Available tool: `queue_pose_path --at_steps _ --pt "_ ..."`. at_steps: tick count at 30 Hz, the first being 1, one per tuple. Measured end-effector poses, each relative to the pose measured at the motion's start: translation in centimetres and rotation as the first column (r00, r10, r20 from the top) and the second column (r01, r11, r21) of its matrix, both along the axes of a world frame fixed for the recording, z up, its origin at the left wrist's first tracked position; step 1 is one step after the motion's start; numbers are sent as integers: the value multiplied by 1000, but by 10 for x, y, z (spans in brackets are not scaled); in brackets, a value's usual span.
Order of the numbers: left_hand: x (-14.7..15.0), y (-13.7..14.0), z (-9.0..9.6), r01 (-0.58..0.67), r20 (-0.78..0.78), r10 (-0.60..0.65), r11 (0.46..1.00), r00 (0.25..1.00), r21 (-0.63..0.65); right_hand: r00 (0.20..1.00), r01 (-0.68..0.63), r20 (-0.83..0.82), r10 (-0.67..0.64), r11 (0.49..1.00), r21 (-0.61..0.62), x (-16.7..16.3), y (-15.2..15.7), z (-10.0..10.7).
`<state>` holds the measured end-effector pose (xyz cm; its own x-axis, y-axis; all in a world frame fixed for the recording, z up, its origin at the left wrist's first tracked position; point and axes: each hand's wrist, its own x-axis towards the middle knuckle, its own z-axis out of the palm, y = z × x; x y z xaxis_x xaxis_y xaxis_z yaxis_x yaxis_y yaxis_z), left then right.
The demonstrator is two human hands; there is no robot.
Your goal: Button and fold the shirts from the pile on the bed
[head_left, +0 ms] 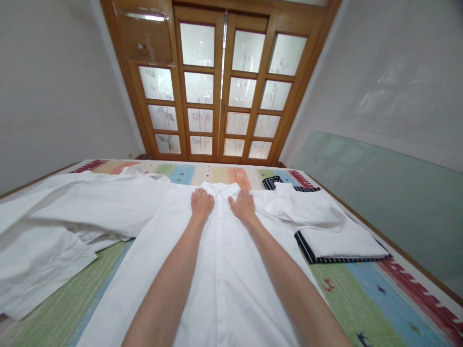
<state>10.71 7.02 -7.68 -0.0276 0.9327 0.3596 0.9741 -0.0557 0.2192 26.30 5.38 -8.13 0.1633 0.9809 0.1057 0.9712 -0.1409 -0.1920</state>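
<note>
A white button-front shirt [219, 270] lies spread on the bed, its collar [219, 188] pointing away from me. My left hand [202, 202] rests palm down on the shirt just left of the collar. On the other side, my right hand [243, 205] lies on the cloth by the collar's right edge, thumb apart from the fingers. Neither hand visibly pinches the fabric. One sleeve [97, 197] stretches out to the left in loose folds. The right sleeve [307, 209] lies crumpled toward the right.
Under the shirt is a colourful patterned cover [365, 294]. A folded dark striped cloth [306, 246] lies partly beneath the white fabric at right. A pale green headboard-like panel [379, 188] stands along the right side. Wooden doors with glass panes [201, 86] are beyond the bed.
</note>
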Motion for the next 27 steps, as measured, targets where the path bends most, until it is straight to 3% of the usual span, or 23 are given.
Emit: queue_pose_path --at_steps 7,10,14,18,27 --pt "-2 0 -6 42 -4 -43 998 999 -39 998 -59 -25 58 997 -59 17 12 6" --pt "-2 2 -7 39 3 -39 999 999 -35 996 -89 1 89 996 11 25 14 7" --pt "0 2 -6 35 9 -35 999 999 4 998 -8 62 -1 990 144 25 9 8" --pt "1 1 -5 33 -22 -33 999 999 -16 997 8 79 -18 992 129 21 5 10" --pt "-8 5 -8 80 -49 -83 995 995 -64 990 -105 107 92 987 122 27 13 8"
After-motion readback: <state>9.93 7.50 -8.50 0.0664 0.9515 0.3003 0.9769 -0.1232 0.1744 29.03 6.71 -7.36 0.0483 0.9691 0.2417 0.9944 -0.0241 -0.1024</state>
